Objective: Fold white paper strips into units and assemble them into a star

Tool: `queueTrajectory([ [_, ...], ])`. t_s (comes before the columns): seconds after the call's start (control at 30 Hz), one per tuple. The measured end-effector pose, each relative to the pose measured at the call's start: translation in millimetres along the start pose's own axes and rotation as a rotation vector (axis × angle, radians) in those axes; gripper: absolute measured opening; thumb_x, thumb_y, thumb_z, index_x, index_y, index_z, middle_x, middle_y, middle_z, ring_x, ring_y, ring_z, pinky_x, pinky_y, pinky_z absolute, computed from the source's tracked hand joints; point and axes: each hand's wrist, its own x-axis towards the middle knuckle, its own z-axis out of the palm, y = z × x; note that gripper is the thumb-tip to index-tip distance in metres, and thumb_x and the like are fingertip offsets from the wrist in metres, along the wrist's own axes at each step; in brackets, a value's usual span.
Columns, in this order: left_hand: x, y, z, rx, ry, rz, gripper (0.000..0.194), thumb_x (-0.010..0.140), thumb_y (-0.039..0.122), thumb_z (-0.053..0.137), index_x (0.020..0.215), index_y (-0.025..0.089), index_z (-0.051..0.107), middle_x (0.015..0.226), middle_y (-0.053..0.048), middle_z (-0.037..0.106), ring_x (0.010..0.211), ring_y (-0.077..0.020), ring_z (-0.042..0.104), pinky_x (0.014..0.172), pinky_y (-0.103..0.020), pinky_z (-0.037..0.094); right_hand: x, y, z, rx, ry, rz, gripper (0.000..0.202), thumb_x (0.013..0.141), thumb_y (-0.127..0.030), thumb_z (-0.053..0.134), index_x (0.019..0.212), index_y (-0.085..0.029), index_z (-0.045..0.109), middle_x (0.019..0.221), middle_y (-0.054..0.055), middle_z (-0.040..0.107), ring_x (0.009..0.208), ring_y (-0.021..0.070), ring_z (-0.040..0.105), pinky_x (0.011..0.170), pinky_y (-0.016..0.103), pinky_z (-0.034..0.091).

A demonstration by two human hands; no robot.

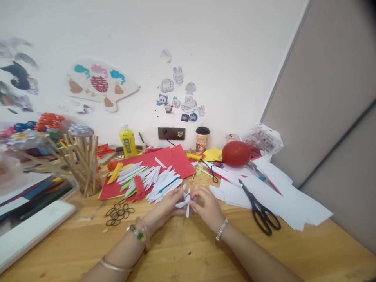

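Note:
Near the middle of the wooden table, my left hand (170, 201) is closed on a white folded paper piece (187, 200) with narrow petal-like points sticking out. My right hand (205, 201) pinches the same piece from the right, thumb and fingers at its edge. Just behind my left hand lies a pile of white paper strips (164, 182), some edged in green or blue. Red paper sheets (173, 156) lie under and behind the pile. Several black rubber bands (119, 212) rest to the left of my left forearm.
Black scissors (260, 209) lie on white sheets (289, 203) at the right, near a red balloon (236, 153). A lidded cup (202, 140) and yellow bottle (128, 141) stand at the back. Wooden sticks (85, 166) fill a container at left, behind a long white case (35, 233).

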Motion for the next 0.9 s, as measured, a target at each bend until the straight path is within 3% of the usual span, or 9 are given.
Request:
queueTrajectory([
  [0.1, -2, 3, -0.6, -0.070, -0.130, -0.026, 0.030, 0.080, 0.046, 0.051, 0.086, 0.017, 0.050, 0.082, -0.003, 0.058, 0.078, -0.0151, 0.058, 0.075, -0.032, 0.047, 0, 3, 0, -0.013, 0.005, 0.006, 0.011, 0.072, -0.014, 0.063, 0.068, -0.019, 0.055, 0.078, 0.001, 0.057, 0.080, 0.0173, 0.050, 0.073, 0.031, 0.040],
  [0.27, 2, -5, -7.4, 0.012, -0.261, -0.111, 0.031, 0.077, 0.041, 0.059, 0.094, 0.017, 0.047, 0.080, -0.004, 0.062, 0.071, -0.0149, 0.062, 0.075, -0.033, 0.046, 0, 9, 0, -0.037, 0.033, 0.017, 0.009, 0.076, -0.011, 0.056, 0.072, -0.019, 0.058, 0.083, 0.003, 0.057, 0.084, 0.0180, 0.050, 0.075, 0.033, 0.041],
  [0.77, 5, -10, -10.9, 0.013, -0.279, -0.127, 0.035, 0.076, 0.035, 0.061, 0.103, 0.019, 0.044, 0.074, -0.001, 0.062, 0.071, -0.0152, 0.063, 0.078, -0.035, 0.046, 0, 18, 7, 0.089, 0.043, 0.112, 0.014, 0.077, -0.009, 0.049, 0.067, -0.018, 0.053, 0.075, 0.003, 0.056, 0.073, 0.0160, 0.052, 0.066, 0.029, 0.044],
  [0.9, 5, -12, -9.4, 0.028, -0.232, -0.128, 0.034, 0.074, 0.036, 0.062, 0.099, 0.019, 0.046, 0.075, -0.002, 0.063, 0.070, -0.0150, 0.063, 0.077, -0.035, 0.047, 0, 17, 7, 0.038, -0.008, 0.059, 0.010, 0.076, -0.014, 0.054, 0.068, -0.018, 0.054, 0.076, 0.002, 0.056, 0.074, 0.0160, 0.052, 0.067, 0.029, 0.044],
])
